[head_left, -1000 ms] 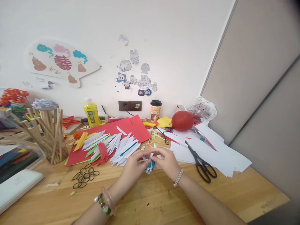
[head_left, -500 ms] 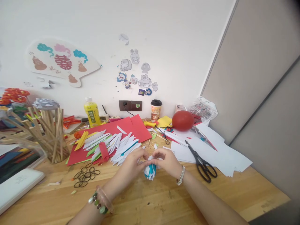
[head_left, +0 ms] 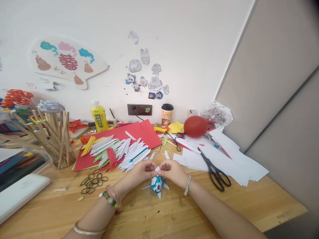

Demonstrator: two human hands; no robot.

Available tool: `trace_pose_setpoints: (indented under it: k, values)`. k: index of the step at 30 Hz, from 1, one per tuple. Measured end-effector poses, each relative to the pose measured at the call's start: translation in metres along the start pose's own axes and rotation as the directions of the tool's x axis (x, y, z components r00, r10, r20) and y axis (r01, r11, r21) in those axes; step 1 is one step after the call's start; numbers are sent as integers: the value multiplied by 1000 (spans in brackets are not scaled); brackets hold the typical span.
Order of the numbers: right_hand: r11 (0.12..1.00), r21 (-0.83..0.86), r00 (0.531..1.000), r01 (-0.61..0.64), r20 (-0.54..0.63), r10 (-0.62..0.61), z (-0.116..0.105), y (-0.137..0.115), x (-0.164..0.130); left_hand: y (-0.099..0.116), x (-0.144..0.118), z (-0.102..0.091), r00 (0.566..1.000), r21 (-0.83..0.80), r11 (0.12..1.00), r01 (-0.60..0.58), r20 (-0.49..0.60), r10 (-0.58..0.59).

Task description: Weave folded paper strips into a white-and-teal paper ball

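Observation:
A small folded paper piece (head_left: 157, 184), blue and white with pointed white tips, sits between both hands over the wooden table (head_left: 174, 212). My left hand (head_left: 141, 171) pinches its top from the left. My right hand (head_left: 172, 172) pinches it from the right, fingertips meeting the left hand's at the top. Both wrists wear bracelets. The lower part of the paper piece hangs below my fingers with points spreading outward.
A pile of folded white paper strips (head_left: 124, 151) lies on red paper (head_left: 144, 131) behind my hands. Black scissors (head_left: 214, 171) rest on white sheets (head_left: 236, 162) to the right. Rubber bands (head_left: 92, 182), a stick holder (head_left: 56, 139), a yellow bottle (head_left: 99, 116), a cup (head_left: 166, 115) and a red balloon (head_left: 195, 126) stand around.
The paper piece has turned and spread its white points outward below my fingers. Both hands drew closer together at its top. The view shifted slightly.

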State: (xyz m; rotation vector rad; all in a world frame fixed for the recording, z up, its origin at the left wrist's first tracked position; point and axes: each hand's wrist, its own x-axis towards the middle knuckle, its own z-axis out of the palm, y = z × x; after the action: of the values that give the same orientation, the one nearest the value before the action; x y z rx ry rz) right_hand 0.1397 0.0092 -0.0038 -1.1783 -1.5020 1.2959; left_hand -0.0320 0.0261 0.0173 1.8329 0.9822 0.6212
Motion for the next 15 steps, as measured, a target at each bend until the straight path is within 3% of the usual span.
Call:
trace_pose_setpoints:
  k: [5,8,11,15]
  values:
    - [993,-113,994,34,-97,-45,2,0,-1,2,0,1,997,52,998,-36,-73,39]
    - [979,-158,984,130,-99,-146,1,-6,-4,4,-2,0,984,77,992,-104,-137,114]
    - [901,-285,925,326,-99,-366,0,-17,-9,8,-6,-2,958,150,965,-215,-159,238]
    - [783,-420,830,459,-112,-546,-2,-26,-14,14,-9,-3,898,258,900,-352,-178,402]
